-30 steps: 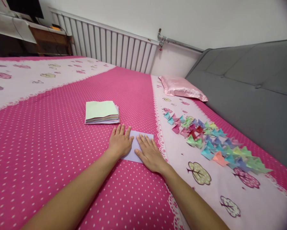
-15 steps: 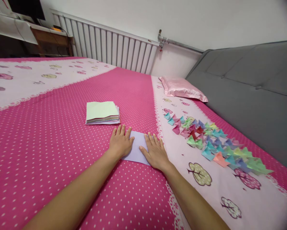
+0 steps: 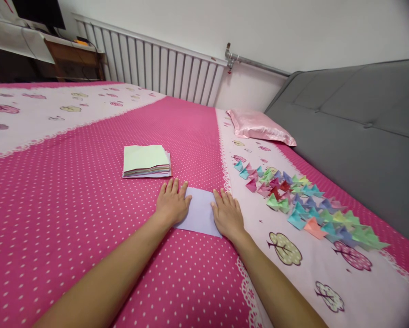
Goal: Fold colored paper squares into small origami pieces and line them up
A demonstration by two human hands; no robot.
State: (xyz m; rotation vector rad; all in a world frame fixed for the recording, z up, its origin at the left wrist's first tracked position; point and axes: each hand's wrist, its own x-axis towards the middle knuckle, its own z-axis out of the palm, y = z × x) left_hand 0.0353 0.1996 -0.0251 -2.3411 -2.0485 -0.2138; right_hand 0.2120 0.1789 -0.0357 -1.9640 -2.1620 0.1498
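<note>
A pale lavender sheet of paper lies flat on the pink dotted bedspread in front of me. My left hand rests flat over the sheet's left end, fingers extended. Over the right end lies my right hand, palm down with its fingers stretched out. Both hands cover the paper's side edges, so those edges are hidden. Just beyond my left hand sits a stack of coloured paper with a light green sheet on top.
Rows of small folded paper boats in many colours stand on the right. Farther back are a pink satin pillow and a grey padded headboard. A white radiator lines the wall; a desk is at far left.
My right hand has slid to the right along the lavender paper, uncovering more of it. My left hand and the paper stay in place.
</note>
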